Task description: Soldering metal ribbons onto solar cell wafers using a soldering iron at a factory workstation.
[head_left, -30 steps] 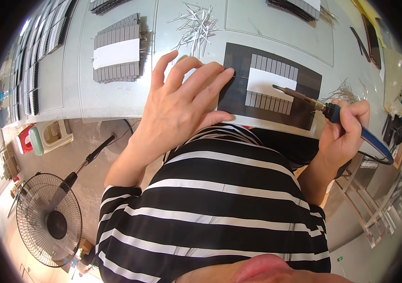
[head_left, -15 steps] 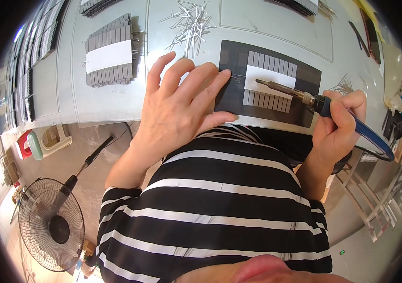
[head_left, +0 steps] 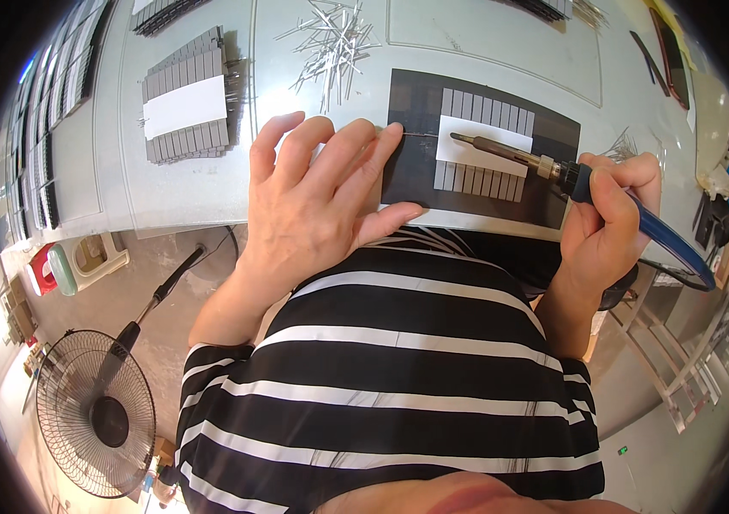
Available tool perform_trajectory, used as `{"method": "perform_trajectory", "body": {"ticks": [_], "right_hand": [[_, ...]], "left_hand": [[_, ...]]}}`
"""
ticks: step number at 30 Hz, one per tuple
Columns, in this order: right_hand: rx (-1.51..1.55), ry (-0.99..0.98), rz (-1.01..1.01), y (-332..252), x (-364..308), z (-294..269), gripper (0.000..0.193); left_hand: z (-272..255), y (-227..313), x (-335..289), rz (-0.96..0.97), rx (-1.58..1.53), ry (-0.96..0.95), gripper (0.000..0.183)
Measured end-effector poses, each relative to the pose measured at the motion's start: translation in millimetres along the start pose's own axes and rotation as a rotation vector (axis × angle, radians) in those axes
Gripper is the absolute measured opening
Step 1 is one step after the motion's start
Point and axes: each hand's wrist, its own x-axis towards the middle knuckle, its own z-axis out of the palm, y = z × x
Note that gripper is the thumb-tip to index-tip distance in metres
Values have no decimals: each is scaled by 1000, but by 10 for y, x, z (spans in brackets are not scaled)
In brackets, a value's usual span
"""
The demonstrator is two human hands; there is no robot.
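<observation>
Soldering iron (head_left: 544,166), metal-shafted, crosses a ribbed panel (head_left: 486,110).

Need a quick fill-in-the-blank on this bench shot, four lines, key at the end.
1. The right hand holds a soldering iron, its tip over the ____ band across the grey slatted panel.
2. The left hand has its ____ fingertip nearest the thin wire.
3. The fan stands to the person's ____.
4. The shirt is patterned with black and white ____.

Missing words: white; index; left; stripes.
</observation>
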Motion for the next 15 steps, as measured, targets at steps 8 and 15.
{"method": "perform_trajectory", "body": {"ticks": [8, 15], "right_hand": [[10, -15, 20, 6, 0, 5, 16], [-72, -38, 22, -7, -29, 103, 15]], "left_hand": [[-5, 21, 31, 5, -8, -20, 55], [-12, 15, 49, 17, -31, -24, 56]]}}
